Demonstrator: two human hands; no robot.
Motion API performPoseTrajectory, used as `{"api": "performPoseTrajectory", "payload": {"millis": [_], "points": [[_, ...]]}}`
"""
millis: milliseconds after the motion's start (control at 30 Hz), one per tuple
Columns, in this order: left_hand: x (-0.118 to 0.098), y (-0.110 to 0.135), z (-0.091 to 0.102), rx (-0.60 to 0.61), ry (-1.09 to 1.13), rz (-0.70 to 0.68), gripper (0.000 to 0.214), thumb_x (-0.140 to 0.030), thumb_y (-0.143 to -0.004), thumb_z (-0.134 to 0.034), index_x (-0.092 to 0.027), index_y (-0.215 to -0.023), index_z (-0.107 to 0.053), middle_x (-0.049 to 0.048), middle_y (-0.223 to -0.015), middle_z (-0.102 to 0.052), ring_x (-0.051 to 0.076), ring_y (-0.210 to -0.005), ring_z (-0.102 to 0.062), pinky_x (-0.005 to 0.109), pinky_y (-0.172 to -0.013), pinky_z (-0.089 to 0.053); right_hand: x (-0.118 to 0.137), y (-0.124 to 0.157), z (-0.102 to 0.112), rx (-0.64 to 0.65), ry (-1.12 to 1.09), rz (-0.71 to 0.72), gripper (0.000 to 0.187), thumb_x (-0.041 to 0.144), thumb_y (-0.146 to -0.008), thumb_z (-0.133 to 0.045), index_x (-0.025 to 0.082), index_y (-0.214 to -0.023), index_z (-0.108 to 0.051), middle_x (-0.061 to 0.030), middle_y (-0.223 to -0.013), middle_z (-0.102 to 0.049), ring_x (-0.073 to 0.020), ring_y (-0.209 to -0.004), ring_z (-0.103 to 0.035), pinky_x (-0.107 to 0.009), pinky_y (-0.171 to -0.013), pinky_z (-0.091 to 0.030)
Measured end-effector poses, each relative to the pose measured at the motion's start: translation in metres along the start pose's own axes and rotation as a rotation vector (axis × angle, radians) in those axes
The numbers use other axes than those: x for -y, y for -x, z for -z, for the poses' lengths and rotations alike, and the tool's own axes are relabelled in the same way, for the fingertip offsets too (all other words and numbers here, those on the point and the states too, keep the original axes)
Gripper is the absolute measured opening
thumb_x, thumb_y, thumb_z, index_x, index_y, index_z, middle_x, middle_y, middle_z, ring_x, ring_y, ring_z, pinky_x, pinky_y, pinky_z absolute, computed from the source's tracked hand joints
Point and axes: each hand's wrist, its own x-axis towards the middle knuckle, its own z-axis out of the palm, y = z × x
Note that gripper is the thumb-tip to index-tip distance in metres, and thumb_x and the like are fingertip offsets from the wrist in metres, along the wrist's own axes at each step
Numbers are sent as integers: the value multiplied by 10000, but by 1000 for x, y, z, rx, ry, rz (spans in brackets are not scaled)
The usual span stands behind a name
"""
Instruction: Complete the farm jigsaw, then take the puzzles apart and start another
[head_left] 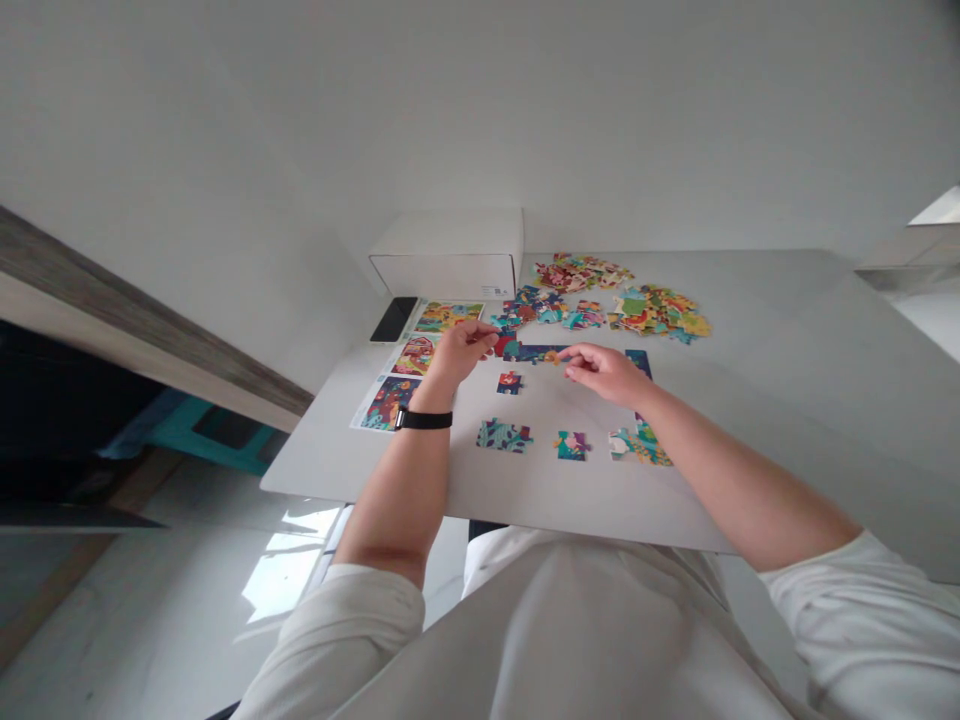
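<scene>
My left hand [466,352], with a black band on its wrist, has its fingertips pinched at the left end of a partly joined puzzle. They close on a puzzle piece [500,346] with red on it, partly hidden by the fingers. Over the dark blue strip of joined pieces [534,353], my right hand [604,372] stretches its index finger to a yellow-orange part of it; the thumb is apart. Just below lies a loose red and blue piece [510,383]. Nearer me rest a teal leafy section [504,436], a teal and purple piece [573,446] and a corner section [641,445].
Puzzle pieces lie in a reddish pile [581,272], a yellow-green pile [660,312] and a blue group [540,303] farther back. A white box [450,272] stands behind. On the left are a picture sheet [415,356] and a black phone [394,319]. A wall borders the table [765,400].
</scene>
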Motion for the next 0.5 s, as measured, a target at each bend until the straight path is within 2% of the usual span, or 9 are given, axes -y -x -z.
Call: {"api": "performPoseTrajectory", "payload": {"millis": [367, 500], "points": [[8, 1, -15, 72, -86, 85, 320, -382, -819, -776, -163, -1050, -808, 28, -759, -764, 143, -622, -649, 267, -636, -547, -2, 0, -6, 61, -36, -15, 280, 364, -939, -710, 274, -1196, -778, -58, -1019, -798, -227, -960, -748, -390, -916, -591], [9, 2, -16, 58, -111, 81, 316, -384, -810, -784, -166, -1037, -814, 27, -767, -762, 141, -614, -639, 270, -635, -531, -3, 0, -6, 81, -38, -17, 268, 352, -938, -715, 273, -1186, -781, -58, -1027, -799, -224, -962, -750, -405, -945, -589]]}}
